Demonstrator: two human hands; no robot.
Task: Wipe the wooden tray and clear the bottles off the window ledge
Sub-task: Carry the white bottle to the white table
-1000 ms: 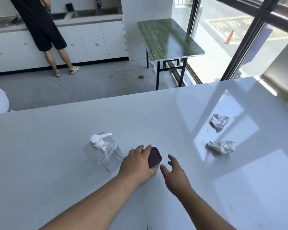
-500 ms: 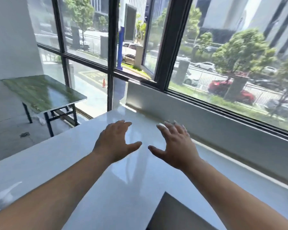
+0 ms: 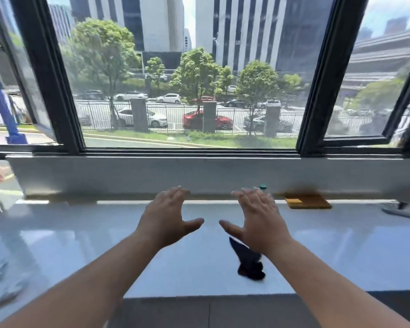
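White counter (image 3: 341, 252) under window, left hand (image 3: 166, 223), right hand (image 3: 258, 221) spread, empty

Left hand (image 3: 166, 218), right hand (image 3: 258, 217): spread, empty.

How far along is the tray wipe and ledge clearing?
Nothing looks done yet. The left hand and right hand are open and empty. A green-capped bottle stands by the ledge, the wooden tray carries a yellow sponge, and a dark cloth lies unused on the counter.
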